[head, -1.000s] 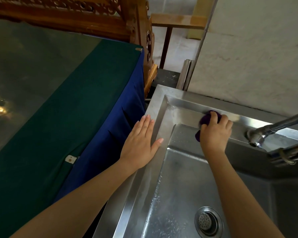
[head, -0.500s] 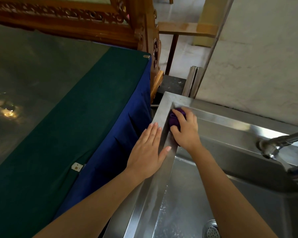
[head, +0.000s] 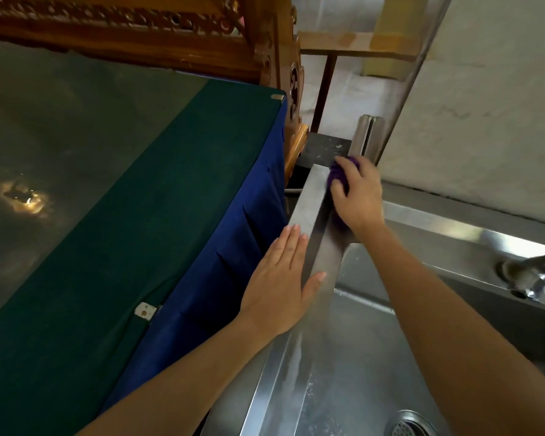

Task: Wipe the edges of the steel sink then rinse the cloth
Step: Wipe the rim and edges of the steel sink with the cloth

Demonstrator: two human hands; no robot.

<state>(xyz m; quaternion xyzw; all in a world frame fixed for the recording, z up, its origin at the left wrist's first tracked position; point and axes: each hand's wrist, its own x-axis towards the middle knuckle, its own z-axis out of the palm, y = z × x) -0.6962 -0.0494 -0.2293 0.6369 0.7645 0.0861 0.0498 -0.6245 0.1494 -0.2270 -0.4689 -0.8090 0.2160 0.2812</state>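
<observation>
The steel sink [head: 309, 212] fills the lower right, its flat left rim running up to the far left corner. My right hand [head: 357, 193] grips a bunched purple cloth [head: 337, 174] and presses it on the rim at that far left corner; most of the cloth is hidden under the fingers. My left hand [head: 279, 284] lies flat, fingers together, on the outer side of the left rim, holding nothing. Wet streaks show on the rim and basin nearer me.
A table covered in green cloth [head: 114, 234] with a blue skirt [head: 221, 262] stands tight against the sink's left side. A carved wooden frame [head: 145, 29] is behind it. The tap [head: 529, 275] juts in at right, the drain strainer [head: 409, 426] at bottom, a plastered wall [head: 485, 105] behind.
My right hand has swept the cloth leftward along the back rim to the far left corner and onto the left rim. My left hand stays flat on the left edge.
</observation>
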